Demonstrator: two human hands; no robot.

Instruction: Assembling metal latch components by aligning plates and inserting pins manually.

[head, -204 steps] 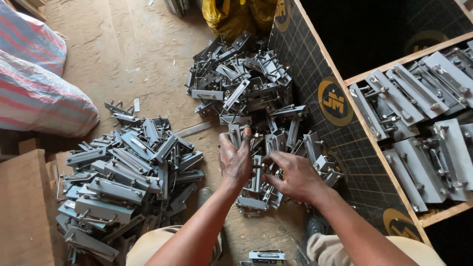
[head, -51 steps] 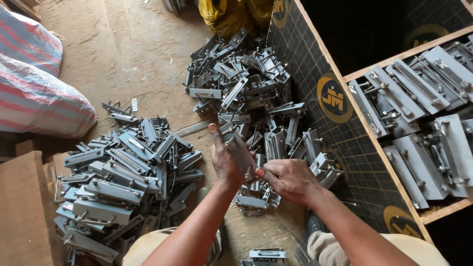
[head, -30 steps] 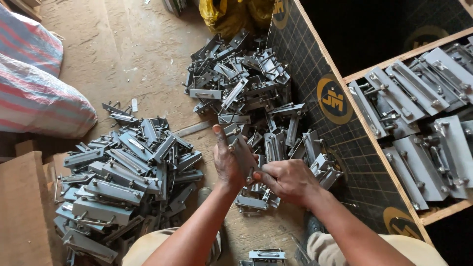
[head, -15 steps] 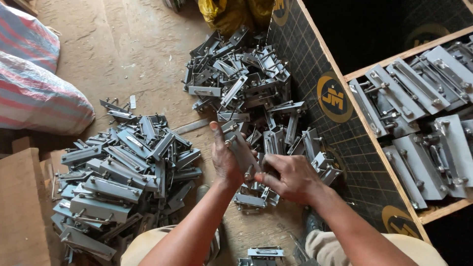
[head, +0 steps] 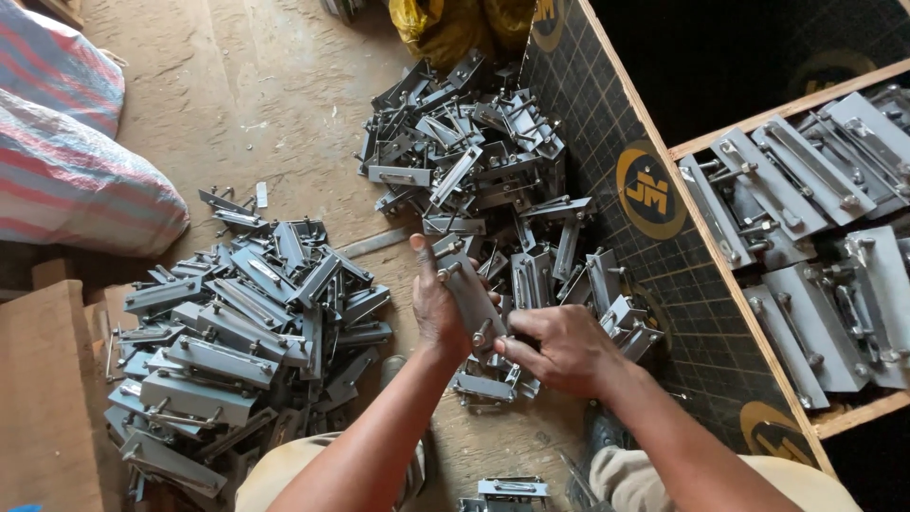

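My left hand grips a grey metal bracket that has bolts sticking out of it, holding it tilted above the floor. My right hand pinches the lower end of the same bracket at a bolt. Both hands hover over the near edge of a heap of similar metal brackets. A second heap of brackets lies to the left of my left arm.
A dark patterned board stands on edge to the right, with wooden compartments of stacked brackets beyond it. A striped sack lies at the far left, a wooden board below it, yellow bags at the top.
The hands stayed over the same spot, turning the bracket between them. Earlier they reached into the heap; now the bracket is lifted and held by both.
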